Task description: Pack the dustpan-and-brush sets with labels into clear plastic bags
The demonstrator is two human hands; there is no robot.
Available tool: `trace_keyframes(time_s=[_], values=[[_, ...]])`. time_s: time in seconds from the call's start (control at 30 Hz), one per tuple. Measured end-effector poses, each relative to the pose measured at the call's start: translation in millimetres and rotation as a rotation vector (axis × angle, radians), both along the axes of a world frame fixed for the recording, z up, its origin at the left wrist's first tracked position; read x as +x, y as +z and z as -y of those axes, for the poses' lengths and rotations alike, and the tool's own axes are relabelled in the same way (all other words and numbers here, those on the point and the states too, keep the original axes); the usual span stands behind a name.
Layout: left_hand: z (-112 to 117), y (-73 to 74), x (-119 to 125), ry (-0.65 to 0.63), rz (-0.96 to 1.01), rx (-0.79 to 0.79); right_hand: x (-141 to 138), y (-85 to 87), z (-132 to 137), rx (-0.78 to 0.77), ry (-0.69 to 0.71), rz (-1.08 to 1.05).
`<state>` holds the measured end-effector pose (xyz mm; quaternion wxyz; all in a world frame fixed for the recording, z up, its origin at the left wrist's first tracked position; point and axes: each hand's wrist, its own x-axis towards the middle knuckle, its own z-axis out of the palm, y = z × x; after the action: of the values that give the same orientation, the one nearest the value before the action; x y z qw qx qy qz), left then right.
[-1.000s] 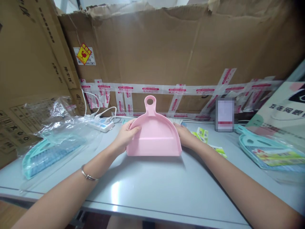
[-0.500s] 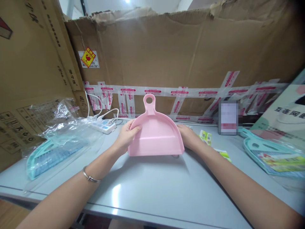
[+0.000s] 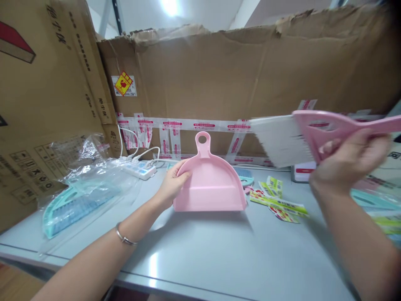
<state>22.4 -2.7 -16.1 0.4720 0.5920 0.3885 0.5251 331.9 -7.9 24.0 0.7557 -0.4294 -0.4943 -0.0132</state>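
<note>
**Head view: one hand on a dustpan, the other lifting a brush**

Head camera looks down over a grey table (image 3: 203, 255) walled in by a cardboard wall (image 3: 219, 75) from 10 to 2 o'clock. At 9 o'clock lies a clear plastic bag (image 3: 90, 175). Inside it is a teal dustpan (image 3: 73, 205), lying flat, with blue bristles showing against it. A second bagged teal piece sits at 3 o'clock, too blurred to make out.

At the centre, toward 12 o'clock, the pink dustpan (image 3: 211, 186) stands on its wide front edge on the table. It is tipped back, with its hollow side facing the camera and its looped handle pointing up.

The left hand (image 3: 173, 184) reaches in from 7 o'clock with the forearm stretched low over the table and a bracelet (image 3: 124, 239) on the wrist. It is closed on the dustpan's left rim, thumb inside the pan and fingers behind.

The right hand (image 3: 346, 161) is raised off the table at 2 o'clock, wrist bent, fingers curled tight around the pink brush (image 3: 326, 125). The brush lies roughly level in the air, its white bristles pointing toward 9 o'clock, well apart from the dustpan.

Printed leaflets (image 3: 277, 202) lie on the table just right of the dustpan, and a white power strip (image 3: 140, 169) sits near the wall at 11 o'clock.
</note>
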Motion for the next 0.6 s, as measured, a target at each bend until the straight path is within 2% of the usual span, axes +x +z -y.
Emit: trace_keyframes(time_s=[0.03,0.1,0.2,0.27,0.37,0.47,0.6], values=[[0,-0.9,0,0.0,0.0,-0.003,-6,8.2,7,0.059,0.023,-0.094],[0,-2.4,1,-0.019,0.0,-0.007,-26,18.3,22,0.006,0.128,-0.151],[0,-3.7,3,-0.065,0.007,-0.006,-67,14.5,36,-0.321,0.359,0.077],[2,-4.2,6,-0.06,0.023,-0.028,-91,2.7,40,-0.419,0.418,0.221],[5,-4.9,10,-0.091,0.029,-0.092,-113,-16.7,36,-0.471,0.443,0.356],[7,-5.4,14,-0.17,0.034,-0.084,-123,-30.0,29,-0.483,0.407,0.432],[10,-5.9,16,-0.211,0.035,-0.02,-130,-41.2,22,-0.354,0.257,0.51]])
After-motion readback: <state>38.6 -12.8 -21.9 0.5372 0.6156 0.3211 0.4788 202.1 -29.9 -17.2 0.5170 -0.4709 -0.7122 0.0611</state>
